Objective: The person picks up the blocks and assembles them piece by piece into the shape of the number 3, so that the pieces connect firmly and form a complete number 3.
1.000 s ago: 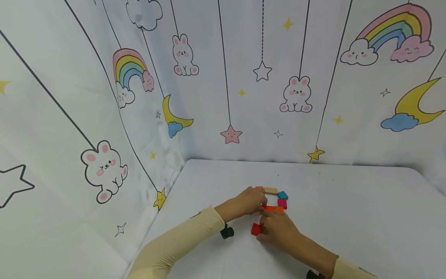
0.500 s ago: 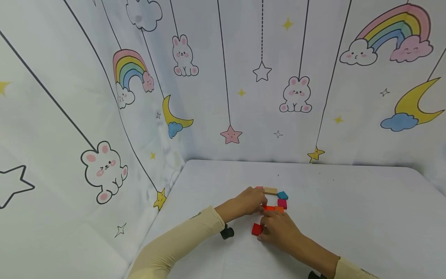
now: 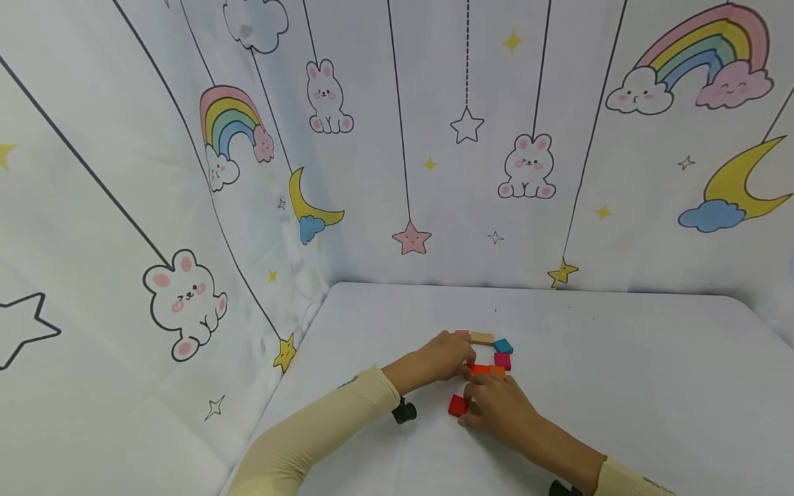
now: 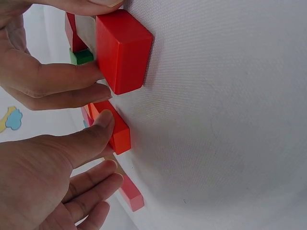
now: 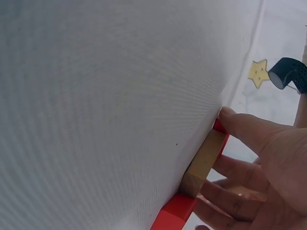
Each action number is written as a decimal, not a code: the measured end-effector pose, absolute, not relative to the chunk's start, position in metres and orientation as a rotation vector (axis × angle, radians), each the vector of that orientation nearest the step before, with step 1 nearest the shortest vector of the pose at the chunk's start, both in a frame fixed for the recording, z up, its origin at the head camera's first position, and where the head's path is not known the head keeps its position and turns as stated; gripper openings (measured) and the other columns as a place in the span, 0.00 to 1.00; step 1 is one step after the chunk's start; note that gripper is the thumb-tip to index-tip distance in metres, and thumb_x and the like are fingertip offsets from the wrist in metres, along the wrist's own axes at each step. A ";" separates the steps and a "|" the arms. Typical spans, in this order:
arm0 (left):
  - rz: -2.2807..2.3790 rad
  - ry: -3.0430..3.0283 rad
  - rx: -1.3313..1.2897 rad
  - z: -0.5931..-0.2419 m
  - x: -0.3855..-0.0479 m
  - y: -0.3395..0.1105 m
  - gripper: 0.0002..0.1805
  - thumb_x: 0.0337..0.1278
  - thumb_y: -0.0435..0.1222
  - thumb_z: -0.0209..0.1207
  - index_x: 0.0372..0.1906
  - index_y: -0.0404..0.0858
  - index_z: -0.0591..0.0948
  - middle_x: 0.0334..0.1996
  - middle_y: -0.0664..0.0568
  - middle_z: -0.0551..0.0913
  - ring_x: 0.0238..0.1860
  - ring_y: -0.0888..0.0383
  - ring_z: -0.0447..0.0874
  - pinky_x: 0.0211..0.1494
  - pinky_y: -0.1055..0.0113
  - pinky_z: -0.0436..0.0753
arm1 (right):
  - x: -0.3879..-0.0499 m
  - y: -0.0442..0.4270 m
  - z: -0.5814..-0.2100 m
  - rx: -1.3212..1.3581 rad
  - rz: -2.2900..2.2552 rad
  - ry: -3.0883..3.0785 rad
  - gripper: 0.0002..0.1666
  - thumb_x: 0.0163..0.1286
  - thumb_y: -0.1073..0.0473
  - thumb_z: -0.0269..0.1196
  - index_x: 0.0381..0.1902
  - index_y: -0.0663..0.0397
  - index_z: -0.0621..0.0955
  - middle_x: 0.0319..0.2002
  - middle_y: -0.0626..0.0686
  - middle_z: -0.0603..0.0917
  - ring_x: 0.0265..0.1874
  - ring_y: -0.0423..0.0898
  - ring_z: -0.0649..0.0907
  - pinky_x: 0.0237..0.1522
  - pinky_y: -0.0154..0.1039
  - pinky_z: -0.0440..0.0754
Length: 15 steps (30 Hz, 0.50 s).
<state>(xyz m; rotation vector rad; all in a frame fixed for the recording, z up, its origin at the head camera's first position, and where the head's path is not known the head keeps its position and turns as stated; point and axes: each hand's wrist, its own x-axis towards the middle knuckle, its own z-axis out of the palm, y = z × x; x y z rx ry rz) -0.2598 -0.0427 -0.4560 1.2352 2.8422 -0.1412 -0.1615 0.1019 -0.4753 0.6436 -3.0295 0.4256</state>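
Small coloured wooden blocks lie on the white table. In the head view my left hand (image 3: 440,356) is by the orange-red block (image 3: 480,370). The left wrist view shows its thumb on that orange-red block (image 4: 118,138); the index fingertip is hidden behind it. Nearer the body, my right hand (image 3: 501,408) pinches a red block (image 3: 457,406) between thumb and fingers, still on the cloth. In the right wrist view this red block (image 5: 220,126) mostly hides behind the thumb, and a plain wood block (image 5: 205,160) lies along the fingers.
Beyond the hands lie an orange block (image 3: 497,370), a crimson block (image 3: 502,361), a blue block (image 3: 503,346), a plain wood block (image 3: 482,338) and a pink block (image 4: 132,194). A green block (image 4: 81,56) shows past the right fingers. A patterned curtain (image 3: 372,172) backs the table.
Over the last second my right hand and the red block shift very slightly to the right. The left hand and the other blocks stay in place.
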 end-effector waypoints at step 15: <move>-0.086 2.829 1.147 -0.456 -0.260 -0.046 0.12 0.63 0.50 0.73 0.49 0.54 0.91 0.45 0.61 0.86 0.51 0.65 0.79 0.51 0.68 0.76 | -0.162 0.116 -0.456 0.635 0.348 -3.004 0.29 0.52 0.39 0.83 0.46 0.48 0.89 0.43 0.46 0.88 0.53 0.50 0.83 0.58 0.63 0.78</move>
